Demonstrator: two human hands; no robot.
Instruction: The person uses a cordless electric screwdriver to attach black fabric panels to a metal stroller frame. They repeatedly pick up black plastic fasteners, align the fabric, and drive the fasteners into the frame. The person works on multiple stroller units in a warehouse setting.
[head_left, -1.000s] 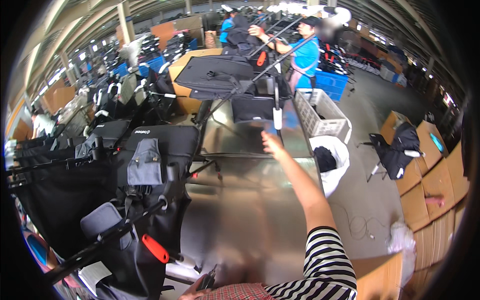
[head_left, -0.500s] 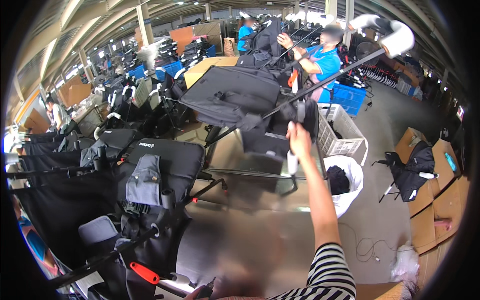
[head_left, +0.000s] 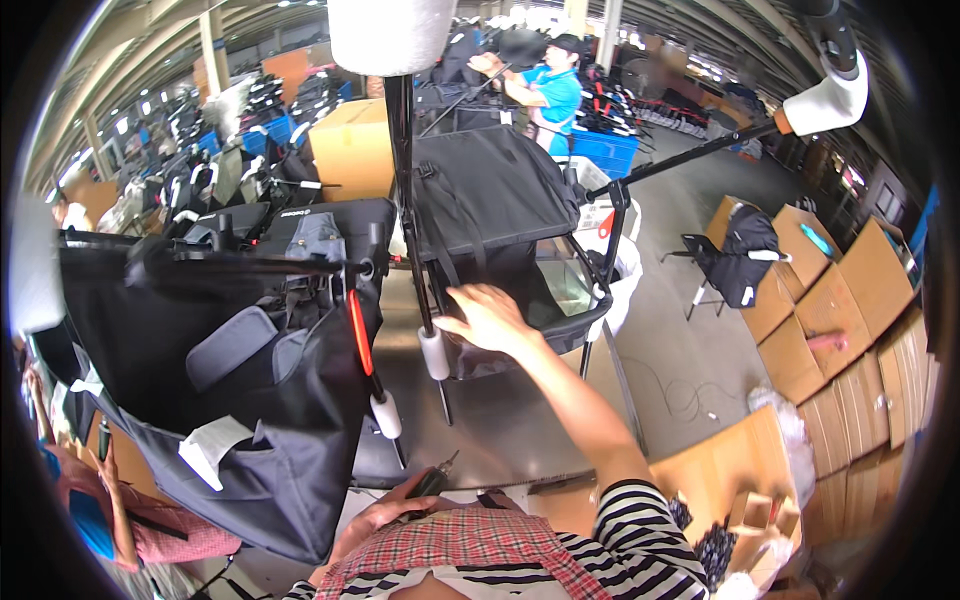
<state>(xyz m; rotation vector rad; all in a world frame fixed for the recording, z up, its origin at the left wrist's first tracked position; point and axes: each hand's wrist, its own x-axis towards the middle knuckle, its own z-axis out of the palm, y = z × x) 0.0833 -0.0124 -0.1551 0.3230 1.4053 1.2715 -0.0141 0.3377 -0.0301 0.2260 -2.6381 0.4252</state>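
In front of me on the metal-topped table [head_left: 470,440] stands a black stroller frame [head_left: 403,200] with black fabric [head_left: 490,190] stretched on it. White padding wraps its handle [head_left: 825,100]. My right hand [head_left: 490,320] is open at the near side of this frame, fingers and thumb apart, beside a tube with a white sleeve [head_left: 433,353]. Whether the fingertips touch the fabric cannot be told. Low near my body, my left hand [head_left: 380,515] is closed round a dark electric screwdriver [head_left: 432,482], its bit pointing up and right.
Another black stroller [head_left: 280,420] with a red strip [head_left: 360,330] stands close on my left. A co-worker's hand [head_left: 108,470] shows beyond it. A person in blue [head_left: 555,90] works at the back. Cardboard boxes [head_left: 840,310] line the right side; a cable [head_left: 690,400] lies on the floor.
The stroller frame now stands upright nearer me, its padded handles raised. My right hand has come closer and left the white-sleeved part. The left hand with the screwdriver now shows clearly.
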